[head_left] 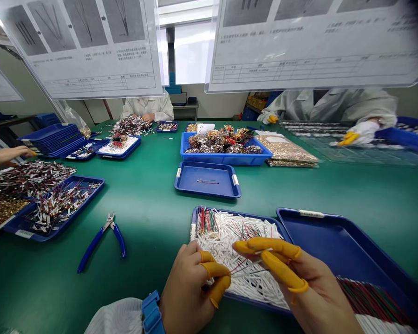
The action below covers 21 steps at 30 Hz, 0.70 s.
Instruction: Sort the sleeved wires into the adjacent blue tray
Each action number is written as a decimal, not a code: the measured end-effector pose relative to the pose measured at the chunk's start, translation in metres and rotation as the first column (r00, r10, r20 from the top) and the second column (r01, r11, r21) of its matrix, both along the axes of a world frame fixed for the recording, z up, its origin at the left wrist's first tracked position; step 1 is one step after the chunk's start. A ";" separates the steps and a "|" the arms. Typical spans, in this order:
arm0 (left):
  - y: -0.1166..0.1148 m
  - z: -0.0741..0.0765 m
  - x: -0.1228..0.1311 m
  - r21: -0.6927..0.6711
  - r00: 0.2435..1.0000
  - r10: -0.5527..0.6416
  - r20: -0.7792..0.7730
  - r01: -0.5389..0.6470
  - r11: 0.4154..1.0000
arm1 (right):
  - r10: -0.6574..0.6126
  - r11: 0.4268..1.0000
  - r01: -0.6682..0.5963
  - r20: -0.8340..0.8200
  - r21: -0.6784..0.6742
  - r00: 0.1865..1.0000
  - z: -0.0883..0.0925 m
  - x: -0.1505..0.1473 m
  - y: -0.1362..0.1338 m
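My left hand (191, 287), with yellow finger cots on thumb and forefinger, is pinched on the ends of a few thin red, green and black wires (245, 269). My right hand (299, 283), also in yellow finger cots, pinches a small white tube (264, 251) at the other end of those wires. Both hands hover over a blue tray (195, 214) heaped with white tubes (230, 241) and coloured wires (207, 221).
Blue-handled cutters (102, 241) lie on the green table to the left. An empty blue tray (337, 246) sits right, a small one (208, 180) ahead. Trays of wired parts (55, 202) stand left. Other workers' hands (355, 134) work at the far side. Instruction sheets hang overhead.
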<state>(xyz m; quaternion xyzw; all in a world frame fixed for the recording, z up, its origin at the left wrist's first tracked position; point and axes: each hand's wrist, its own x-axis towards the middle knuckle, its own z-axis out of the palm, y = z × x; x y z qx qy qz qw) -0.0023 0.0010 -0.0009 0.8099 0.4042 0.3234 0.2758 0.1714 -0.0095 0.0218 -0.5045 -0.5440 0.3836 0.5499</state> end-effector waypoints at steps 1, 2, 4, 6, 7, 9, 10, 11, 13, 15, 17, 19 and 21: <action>0.000 0.000 0.000 0.003 1.000 0.005 0.001 -0.005 1.000 | 0.003 1.000 -0.003 -0.007 0.001 1.000 -0.001 0.001 0.000; 0.001 0.000 0.000 0.006 1.000 0.005 0.002 -0.005 1.000 | 0.005 1.000 -0.005 -0.016 0.000 1.000 -0.001 0.002 -0.001; 0.001 0.000 0.000 0.009 1.000 0.000 0.003 0.000 1.000 | 0.012 1.000 -0.013 -0.039 -0.007 0.999 -0.004 0.006 -0.002; 0.001 0.000 0.000 0.009 1.000 -0.003 0.010 0.003 1.000 | 0.025 1.000 -0.026 -0.074 -0.018 0.997 -0.006 0.010 -0.003; 0.001 0.000 0.000 0.010 1.000 -0.004 0.015 0.004 1.000 | 0.034 0.999 -0.036 -0.092 -0.022 0.995 -0.008 0.011 -0.003; 0.000 0.000 0.000 0.012 1.000 -0.006 0.027 0.006 1.000 | 0.057 0.997 -0.062 -0.122 -0.035 0.991 -0.010 0.014 -0.003; -0.001 0.000 0.000 0.013 0.999 -0.008 0.033 0.008 1.000 | 0.068 0.996 -0.075 -0.134 -0.043 0.989 -0.010 0.014 -0.003; -0.001 -0.001 0.000 0.013 0.999 -0.010 0.040 0.010 1.000 | 0.078 0.995 -0.087 -0.148 -0.053 0.986 -0.011 0.014 -0.002; -0.001 -0.001 0.000 0.015 0.998 -0.017 0.057 0.016 1.000 | 0.084 0.991 -0.101 -0.196 -0.082 0.977 -0.010 0.011 -0.002; -0.001 -0.002 -0.001 0.022 0.996 -0.027 0.085 0.026 0.999 | 0.081 0.987 -0.114 -0.262 -0.115 0.962 -0.008 0.007 -0.003; 0.000 -0.002 -0.001 0.024 0.993 -0.032 0.113 0.029 0.999 | 0.088 0.977 -0.148 -0.341 -0.155 0.936 -0.006 0.002 -0.004; 0.000 -0.002 -0.001 0.017 0.990 -0.024 0.141 0.022 1.000 | 0.077 0.971 -0.168 -0.439 -0.171 0.895 -0.005 -0.002 -0.005; 0.001 -0.003 -0.001 0.009 0.986 -0.016 0.166 0.014 1.000 | 0.028 0.976 -0.140 -0.537 -0.168 0.843 -0.007 -0.005 -0.006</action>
